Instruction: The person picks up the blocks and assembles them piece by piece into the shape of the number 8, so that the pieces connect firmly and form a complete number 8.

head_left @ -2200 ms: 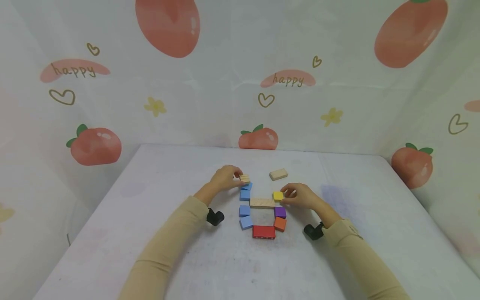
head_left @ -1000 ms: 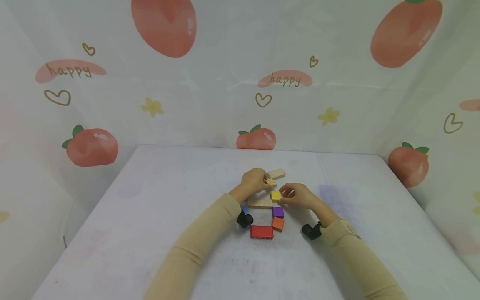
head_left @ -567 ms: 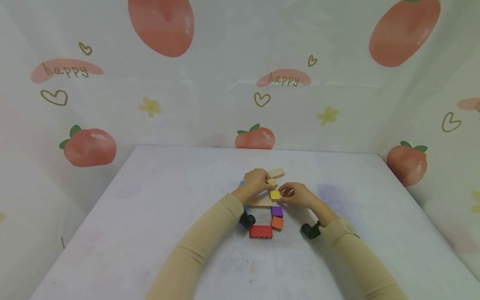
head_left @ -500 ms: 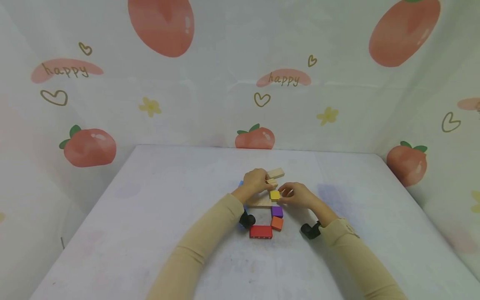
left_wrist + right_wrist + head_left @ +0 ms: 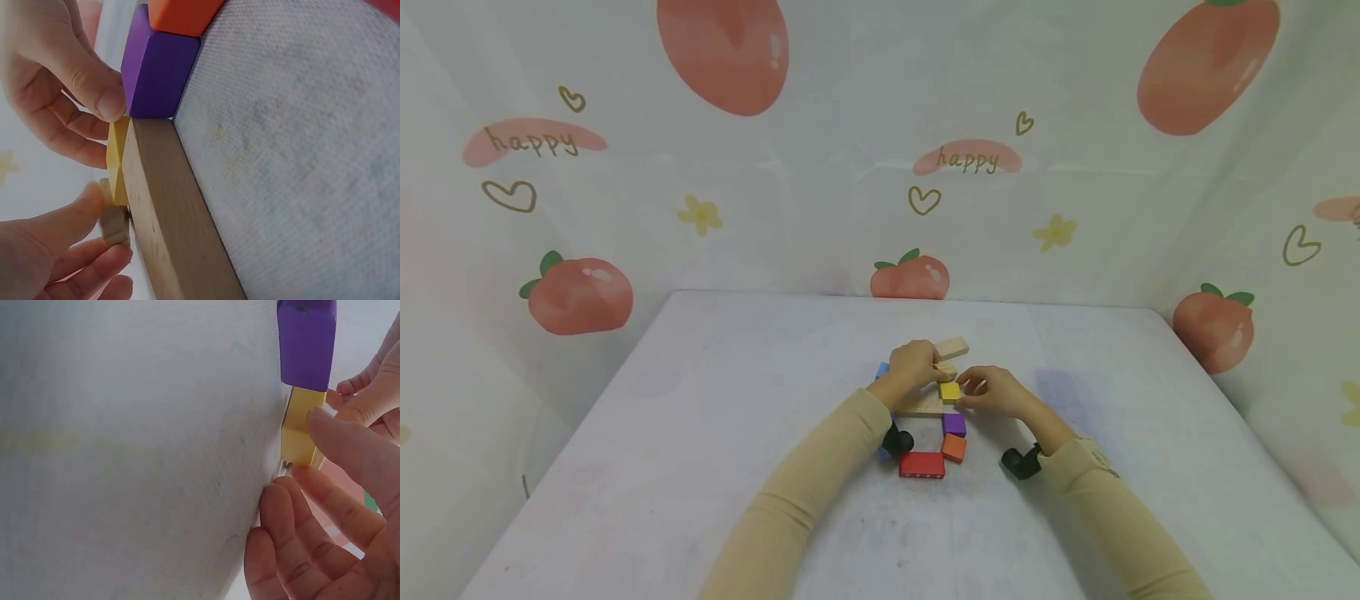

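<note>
My left hand (image 5: 913,364) pinches a small natural-wood block (image 5: 947,368) between thumb and fingers, just behind the yellow block (image 5: 950,392). In the left wrist view that wooden block (image 5: 115,226) sits close against the yellow one. From the right side, my right hand (image 5: 1000,392) holds the yellow block with thumb and index finger, as the right wrist view shows on the yellow block (image 5: 300,428). A long wooden plank (image 5: 172,219) lies beside the yellow block, partly hidden by my left arm in the head view. A purple block (image 5: 954,424) stands in front of the yellow one.
An orange block (image 5: 954,448) and a red block (image 5: 922,465) lie nearer on the white table (image 5: 880,542). Another wooden block (image 5: 952,347) lies farther back. A blue block (image 5: 882,370) shows past my left hand; my left arm covers most of the blue column.
My left hand has moved right from the far end of the blue column, carrying the wooden block to the yellow block, and lately dipped slightly. My right hand stays at the yellow block.
</note>
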The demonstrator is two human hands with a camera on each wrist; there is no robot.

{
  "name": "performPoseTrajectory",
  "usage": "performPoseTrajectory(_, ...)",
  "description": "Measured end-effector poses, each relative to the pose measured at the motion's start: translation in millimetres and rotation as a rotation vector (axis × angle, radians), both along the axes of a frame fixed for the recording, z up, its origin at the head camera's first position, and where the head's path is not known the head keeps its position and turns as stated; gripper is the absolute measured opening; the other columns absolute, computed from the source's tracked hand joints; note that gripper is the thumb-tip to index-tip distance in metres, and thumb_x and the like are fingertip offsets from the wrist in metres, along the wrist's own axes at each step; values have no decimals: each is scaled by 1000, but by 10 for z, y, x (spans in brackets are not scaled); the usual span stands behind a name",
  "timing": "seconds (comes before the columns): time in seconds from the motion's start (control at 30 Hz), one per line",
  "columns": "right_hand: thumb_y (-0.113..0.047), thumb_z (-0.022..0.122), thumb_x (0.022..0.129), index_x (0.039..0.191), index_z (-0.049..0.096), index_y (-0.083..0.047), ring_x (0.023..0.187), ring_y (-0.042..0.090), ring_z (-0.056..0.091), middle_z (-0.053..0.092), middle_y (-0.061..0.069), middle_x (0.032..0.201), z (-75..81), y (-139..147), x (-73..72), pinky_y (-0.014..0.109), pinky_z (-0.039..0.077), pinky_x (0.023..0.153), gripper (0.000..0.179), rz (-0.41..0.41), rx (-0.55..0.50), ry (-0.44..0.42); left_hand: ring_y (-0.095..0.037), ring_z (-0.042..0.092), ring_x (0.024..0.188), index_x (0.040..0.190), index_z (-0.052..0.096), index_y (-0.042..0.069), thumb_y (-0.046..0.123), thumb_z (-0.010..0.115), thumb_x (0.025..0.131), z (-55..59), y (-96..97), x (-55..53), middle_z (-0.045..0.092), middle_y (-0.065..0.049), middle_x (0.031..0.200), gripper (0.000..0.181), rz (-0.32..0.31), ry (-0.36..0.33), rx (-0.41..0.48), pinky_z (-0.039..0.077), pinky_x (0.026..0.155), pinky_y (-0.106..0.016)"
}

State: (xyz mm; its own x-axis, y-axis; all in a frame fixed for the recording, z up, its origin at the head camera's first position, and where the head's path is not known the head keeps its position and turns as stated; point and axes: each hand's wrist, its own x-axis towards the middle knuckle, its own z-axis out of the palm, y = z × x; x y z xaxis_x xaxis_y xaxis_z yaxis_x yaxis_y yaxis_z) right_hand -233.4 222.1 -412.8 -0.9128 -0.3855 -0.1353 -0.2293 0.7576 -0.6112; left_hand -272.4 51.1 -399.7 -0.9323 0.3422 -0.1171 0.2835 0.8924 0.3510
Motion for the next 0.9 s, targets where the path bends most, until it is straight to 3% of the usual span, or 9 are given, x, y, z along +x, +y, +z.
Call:
performPoseTrajectory(0.33,-17,70,82,108,61,1,88,26,65,66,15,94,-17,-15,5,37,53,77,33,-6,4,4,-16,62,99,105,70,13,31,65,87,-12,-11,-3,68,0,111,26,-5,-10,-15,48,85,-32)
performPoseTrajectory(0.57,-16,69,82,108,61,2,88,28,65,67,16,93,-8,-12,7,38,52,77,33,1,1,27,-14,62,94,95,72,14,33,67,84,-45,-16,-12,69,3,108,22,3,-6,5,48,80,-30)
performPoseTrajectory(0.73,-16,69,83,108,61,2,87,27,65,67,16,93,-13,-12,4,37,53,75,32,4,3,29,-15,63,95,99,72,15,34,67,85,-32,-6,-6,69,3,109,24,19,-12,-3,48,82,-31)
performPoseTrajectory(0.9,-16,68,83,108,61,3,87,28,65,67,16,93,-5,-18,6,37,53,75,32,3,3,33,-14,59,86,101,70,14,35,64,87,-16,14,10,69,1,102,26,33,-39,-8,46,84,-33)
